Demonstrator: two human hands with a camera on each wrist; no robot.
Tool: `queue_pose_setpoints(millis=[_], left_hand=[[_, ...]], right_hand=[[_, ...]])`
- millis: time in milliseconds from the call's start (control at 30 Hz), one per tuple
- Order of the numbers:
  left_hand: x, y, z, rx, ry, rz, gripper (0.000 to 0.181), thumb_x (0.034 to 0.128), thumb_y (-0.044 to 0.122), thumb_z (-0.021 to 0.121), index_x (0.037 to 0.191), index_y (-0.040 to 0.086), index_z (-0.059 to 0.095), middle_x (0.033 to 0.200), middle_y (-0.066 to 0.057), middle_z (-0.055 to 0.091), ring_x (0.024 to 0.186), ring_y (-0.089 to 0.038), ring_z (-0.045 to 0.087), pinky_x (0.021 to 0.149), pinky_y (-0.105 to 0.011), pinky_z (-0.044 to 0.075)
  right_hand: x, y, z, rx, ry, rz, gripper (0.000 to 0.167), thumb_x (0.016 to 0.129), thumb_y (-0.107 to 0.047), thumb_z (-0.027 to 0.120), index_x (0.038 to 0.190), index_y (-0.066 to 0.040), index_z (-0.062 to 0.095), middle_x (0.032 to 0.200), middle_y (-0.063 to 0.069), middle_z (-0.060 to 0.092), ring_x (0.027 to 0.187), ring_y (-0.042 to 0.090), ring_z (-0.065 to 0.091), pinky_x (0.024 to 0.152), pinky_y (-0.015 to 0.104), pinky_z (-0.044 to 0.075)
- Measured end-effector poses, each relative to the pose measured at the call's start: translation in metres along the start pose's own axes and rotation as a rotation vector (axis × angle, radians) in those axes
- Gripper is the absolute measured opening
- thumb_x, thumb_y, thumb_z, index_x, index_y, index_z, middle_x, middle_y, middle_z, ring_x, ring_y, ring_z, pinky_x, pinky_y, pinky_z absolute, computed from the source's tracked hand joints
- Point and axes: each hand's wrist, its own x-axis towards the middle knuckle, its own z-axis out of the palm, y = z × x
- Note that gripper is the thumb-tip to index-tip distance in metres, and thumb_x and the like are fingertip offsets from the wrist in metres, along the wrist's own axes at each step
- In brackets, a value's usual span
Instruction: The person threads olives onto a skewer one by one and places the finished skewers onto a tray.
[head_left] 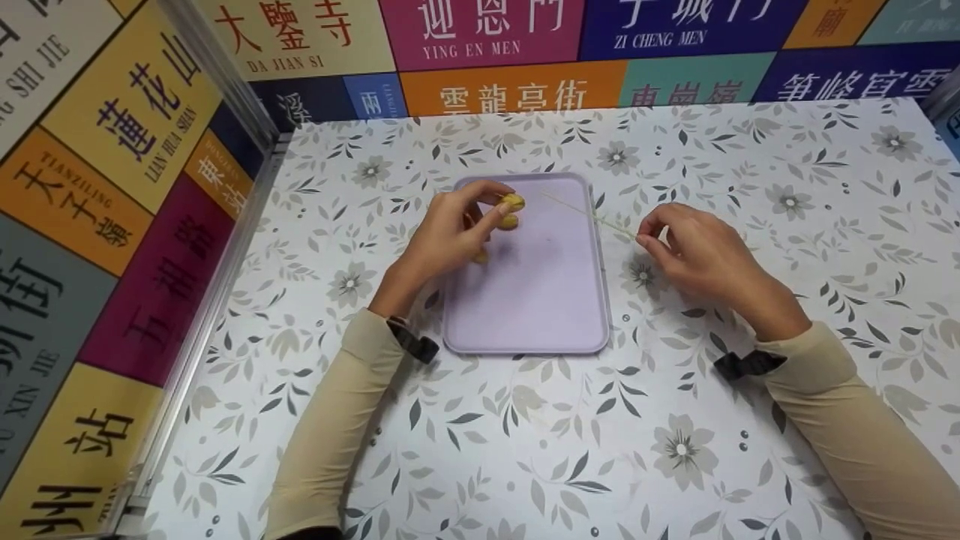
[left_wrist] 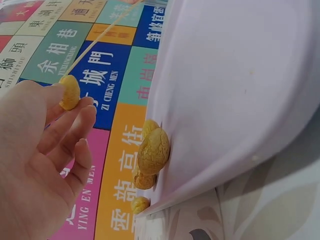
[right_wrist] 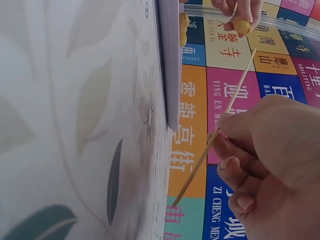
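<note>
In the head view my left hand (head_left: 450, 232) is over the left side of a pale purple tray (head_left: 536, 300), pinching a yellow peeled chestnut (head_left: 513, 201) between thumb and fingertips. Several more chestnuts (left_wrist: 153, 151), wrinkled and yellow-brown, lie on the tray near that hand, partly hidden by it from above. Right of the tray, my right hand (head_left: 701, 247) pinches a thin wooden skewer (right_wrist: 197, 165) between thumb and index finger. The skewer's pointed end reaches left over the tray toward the held chestnut (right_wrist: 242, 27); in the head view a gap lies between them.
The tray lies flat on a table covered in a white leaf-and-flower cloth (head_left: 682, 450). Colourful panels with Chinese lettering (head_left: 495, 90) stand along the back edge and the left side (head_left: 112, 150). Dark camera straps (head_left: 412, 341) sit on both wrists.
</note>
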Motion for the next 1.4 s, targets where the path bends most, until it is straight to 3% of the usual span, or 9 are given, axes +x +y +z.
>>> queue_pose_setpoints(millis=[100, 300, 700, 967, 1067, 1267, 1400], left_hand=[[0.0005, -0.0004, -0.0009, 0.012, 0.017, 0.003, 0.026, 0.1110, 0.036, 0.064, 0.131, 0.022, 0.073, 0.111, 0.002, 0.083, 0.068, -0.017, 0.066, 0.063, -0.041, 0.058], [0.0023, -0.0022, -0.0008, -0.002, 0.017, 0.002, 0.028, 0.1113, 0.035, 0.063, 0.132, 0.019, 0.072, 0.115, -0.008, 0.081, 0.071, -0.014, 0.067, 0.067, -0.046, 0.060], [0.0018, -0.0013, -0.0009, 0.012, 0.011, 0.024, 0.030, 0.1090, 0.037, 0.067, 0.131, 0.018, 0.074, 0.115, 0.001, 0.080, 0.077, -0.026, 0.074, 0.068, -0.046, 0.061], [0.0019, -0.0017, -0.0014, 0.026, 0.021, 0.002, 0.029, 0.1083, 0.035, 0.069, 0.131, 0.018, 0.074, 0.116, 0.002, 0.079, 0.079, -0.019, 0.070, 0.074, -0.043, 0.061], [0.0018, -0.0017, -0.0015, 0.022, 0.022, -0.005, 0.029, 0.1085, 0.036, 0.068, 0.131, 0.019, 0.074, 0.116, 0.002, 0.079, 0.079, -0.019, 0.071, 0.075, -0.044, 0.061], [0.0017, -0.0025, -0.0011, 0.030, 0.030, 0.004, 0.031, 0.1094, 0.036, 0.067, 0.132, 0.016, 0.073, 0.117, 0.000, 0.079, 0.080, -0.022, 0.071, 0.076, -0.045, 0.061], [0.0019, -0.0025, -0.0007, 0.018, 0.019, 0.005, 0.031, 0.1098, 0.035, 0.066, 0.133, 0.015, 0.073, 0.117, -0.002, 0.079, 0.082, -0.026, 0.073, 0.077, -0.046, 0.062]], right_hand=[[-0.0002, 0.0000, 0.0007, 0.000, -0.003, -0.031, 0.007, 0.105, -0.019, 0.072, 0.104, -0.012, 0.071, 0.089, 0.002, 0.065, 0.073, 0.015, 0.053, 0.066, 0.033, 0.041], [0.0007, 0.0013, 0.0018, -0.008, -0.020, -0.041, 0.007, 0.106, -0.020, 0.072, 0.104, -0.013, 0.071, 0.088, 0.002, 0.065, 0.072, 0.015, 0.053, 0.066, 0.033, 0.042], [0.0018, 0.0004, 0.0016, -0.007, -0.012, -0.053, 0.006, 0.105, -0.018, 0.073, 0.103, -0.013, 0.071, 0.092, 0.002, 0.068, 0.076, 0.016, 0.056, 0.069, 0.035, 0.043], [0.0016, 0.0013, 0.0017, 0.026, 0.038, -0.133, 0.012, 0.104, -0.012, 0.074, 0.114, -0.012, 0.081, 0.095, 0.001, 0.074, 0.075, 0.013, 0.056, 0.069, 0.030, 0.043], [0.0011, 0.0015, 0.0014, 0.048, 0.075, -0.163, 0.012, 0.102, -0.009, 0.076, 0.110, -0.012, 0.083, 0.095, 0.000, 0.074, 0.078, 0.014, 0.059, 0.071, 0.029, 0.043], [0.0024, 0.0025, 0.0023, 0.078, 0.178, -0.236, 0.013, 0.095, -0.002, 0.081, 0.106, -0.007, 0.086, 0.098, 0.009, 0.080, 0.095, 0.029, 0.072, 0.088, 0.046, 0.051], [0.0033, 0.0039, 0.0027, 0.067, 0.216, -0.251, 0.015, 0.092, 0.001, 0.083, 0.104, -0.007, 0.087, 0.096, 0.012, 0.081, 0.093, 0.032, 0.074, 0.088, 0.052, 0.051]])
